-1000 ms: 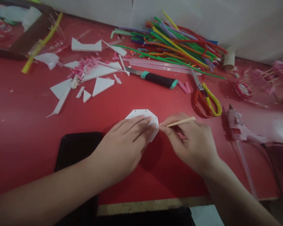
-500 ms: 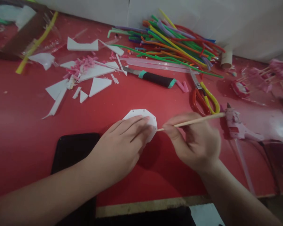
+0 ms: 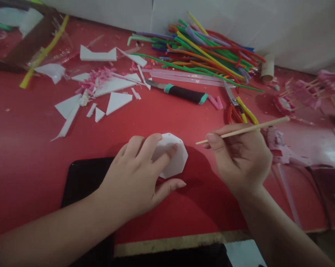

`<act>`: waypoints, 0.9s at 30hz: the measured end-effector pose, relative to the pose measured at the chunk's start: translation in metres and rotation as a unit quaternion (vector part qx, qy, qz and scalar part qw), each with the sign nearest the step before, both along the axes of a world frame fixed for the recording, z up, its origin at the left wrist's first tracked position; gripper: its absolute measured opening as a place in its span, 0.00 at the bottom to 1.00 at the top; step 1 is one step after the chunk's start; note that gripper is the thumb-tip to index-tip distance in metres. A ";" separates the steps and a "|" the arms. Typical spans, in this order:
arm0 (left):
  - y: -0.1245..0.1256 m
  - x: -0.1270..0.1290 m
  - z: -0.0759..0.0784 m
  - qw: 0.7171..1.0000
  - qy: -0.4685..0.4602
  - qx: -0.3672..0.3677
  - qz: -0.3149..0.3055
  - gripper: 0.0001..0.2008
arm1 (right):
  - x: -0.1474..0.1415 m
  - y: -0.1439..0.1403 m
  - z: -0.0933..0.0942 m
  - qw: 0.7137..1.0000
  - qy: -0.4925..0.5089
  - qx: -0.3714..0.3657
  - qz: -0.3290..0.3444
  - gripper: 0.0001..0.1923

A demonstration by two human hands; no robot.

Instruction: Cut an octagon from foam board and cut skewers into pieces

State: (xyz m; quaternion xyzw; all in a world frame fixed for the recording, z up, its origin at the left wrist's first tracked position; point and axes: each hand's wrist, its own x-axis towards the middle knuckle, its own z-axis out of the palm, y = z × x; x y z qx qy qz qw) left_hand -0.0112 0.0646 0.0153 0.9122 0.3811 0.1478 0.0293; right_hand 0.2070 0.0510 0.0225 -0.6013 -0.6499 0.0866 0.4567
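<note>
My left hand point(image 3: 139, 174) grips a white octagon-shaped foam piece point(image 3: 175, 157) on the red table point(image 3: 30, 159), fingers curled over its left half and thumb below it. My right hand point(image 3: 241, 155) holds a thin wooden stick point(image 3: 243, 129) clear of the piece, its tip pointing left a short way from the octagon's right edge.
White foam scraps point(image 3: 117, 101) and pink bits lie at the back left. A black-handled knife point(image 3: 184, 93), scissors point(image 3: 239, 109), a pile of coloured pipe cleaners point(image 3: 209, 52) and a pink glue gun point(image 3: 281, 148) surround the hands. A black slab point(image 3: 84, 178) lies under my left forearm.
My right hand pulled the stick out of the foam piece's edge and drew it back to the right. My left hand shifted from flat pressing to curling its fingers around the piece.
</note>
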 end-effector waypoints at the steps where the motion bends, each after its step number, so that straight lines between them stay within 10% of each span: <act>1: 0.000 0.000 -0.001 1.000 -0.001 0.003 0.004 0.33 | 0.000 0.001 0.000 1.000 0.010 0.004 0.003 0.02; 13: 0.002 0.002 0.006 0.994 -0.075 0.035 -0.070 0.17 | -0.002 0.006 -0.003 0.988 0.138 -0.039 0.059 0.05; 27: 0.003 0.002 -0.001 0.985 -0.058 -0.048 -0.152 0.27 | 0.000 0.003 -0.005 0.994 -0.026 -0.065 0.084 0.06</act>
